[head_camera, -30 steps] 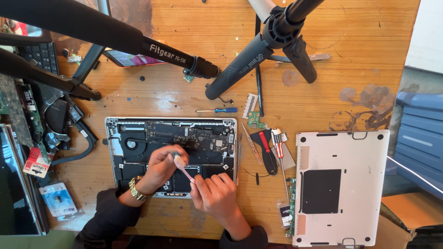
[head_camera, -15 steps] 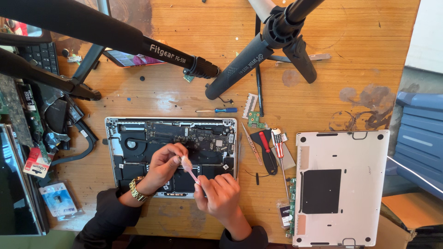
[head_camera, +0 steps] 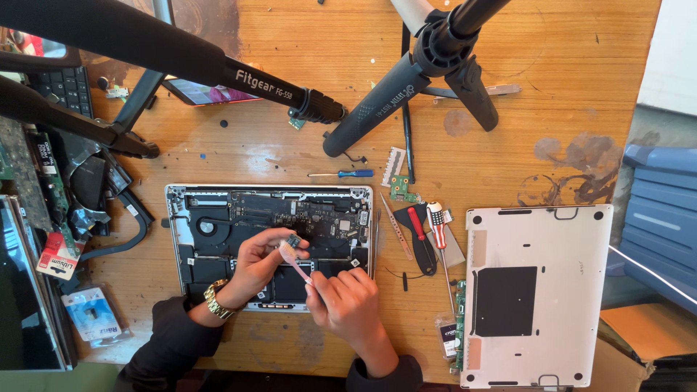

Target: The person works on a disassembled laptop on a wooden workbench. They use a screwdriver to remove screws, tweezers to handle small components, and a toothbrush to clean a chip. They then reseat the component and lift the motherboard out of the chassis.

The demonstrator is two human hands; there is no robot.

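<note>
Pink-handled brush (head_camera: 296, 267) is gripped in the right hand (head_camera: 347, 305), fingers pinched shut round the handle, bristle end angled up-left towards a small green circuit module (head_camera: 293, 240). That module is pinched between left hand (head_camera: 255, 263) fingertips, held just above the opened laptop (head_camera: 268, 247), approx. over the battery/board boundary. Vs. 1 s ago: module has been raised slightly and turned towards the brush, and the right hand has been shifted down-right a little; laptop, detached bottom cover (head_camera: 534, 294) and screwdrivers (head_camera: 435, 225) on the tabletop (head_camera: 290, 156) are unmoved. Judged: module is being cleaned off-board, w/ brushing under way, not refitted yet. Contact of bristles w/ module cannot be confirmed.
</note>
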